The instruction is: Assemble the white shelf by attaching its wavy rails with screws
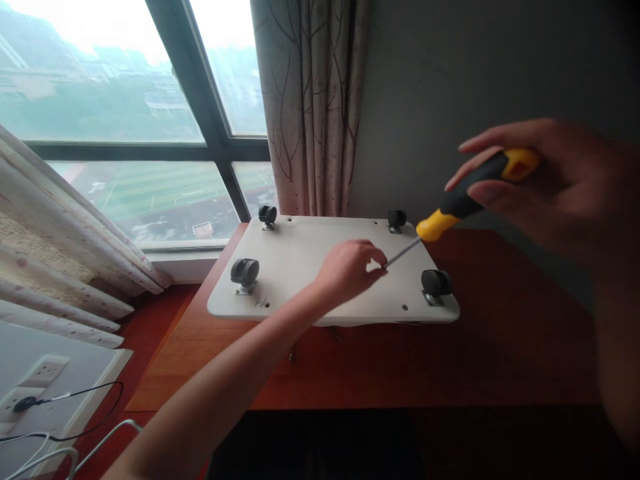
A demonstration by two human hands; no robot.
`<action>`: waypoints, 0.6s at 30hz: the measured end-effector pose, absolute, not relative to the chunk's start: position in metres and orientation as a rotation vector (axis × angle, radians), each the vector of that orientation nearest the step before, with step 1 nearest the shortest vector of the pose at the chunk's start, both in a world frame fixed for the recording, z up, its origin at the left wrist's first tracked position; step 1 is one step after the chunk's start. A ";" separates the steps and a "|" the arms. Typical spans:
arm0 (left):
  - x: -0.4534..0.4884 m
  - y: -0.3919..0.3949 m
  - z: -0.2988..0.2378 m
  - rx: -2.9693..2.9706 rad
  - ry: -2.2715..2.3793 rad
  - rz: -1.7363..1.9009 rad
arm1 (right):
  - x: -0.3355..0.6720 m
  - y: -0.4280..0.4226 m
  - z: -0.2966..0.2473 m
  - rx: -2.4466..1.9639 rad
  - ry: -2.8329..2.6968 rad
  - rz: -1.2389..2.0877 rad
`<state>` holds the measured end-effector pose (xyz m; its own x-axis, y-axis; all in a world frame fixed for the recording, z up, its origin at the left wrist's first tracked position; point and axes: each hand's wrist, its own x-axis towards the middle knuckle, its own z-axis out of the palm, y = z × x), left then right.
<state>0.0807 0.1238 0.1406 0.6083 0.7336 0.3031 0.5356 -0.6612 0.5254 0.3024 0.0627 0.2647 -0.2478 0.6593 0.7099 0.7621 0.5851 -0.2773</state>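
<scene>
A white board [300,257] lies upside down on a reddish wooden table [500,347], with black caster wheels at its corners, such as the front left caster [245,273] and the front right caster [436,284]. My right hand [555,193] grips the black and yellow handle of a screwdriver [465,200], raised close to the camera, its shaft slanting down to the board's middle. My left hand [350,267] rests over the board with fingers pinched at the screwdriver's tip; what they hold is too small to see.
A window [125,120] and patterned curtain [310,107] stand behind the table. A screw [291,357] lies on the table in front of the board. At lower left, a wall socket [35,377] has a plug and cables.
</scene>
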 end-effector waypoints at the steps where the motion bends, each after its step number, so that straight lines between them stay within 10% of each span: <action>1: 0.089 0.145 0.147 2.458 1.087 0.722 | 0.301 0.076 0.269 -1.139 -1.984 -0.194; 18: 0.160 0.294 0.114 2.259 1.382 0.646 | 0.311 0.230 0.253 -1.450 -2.122 -0.347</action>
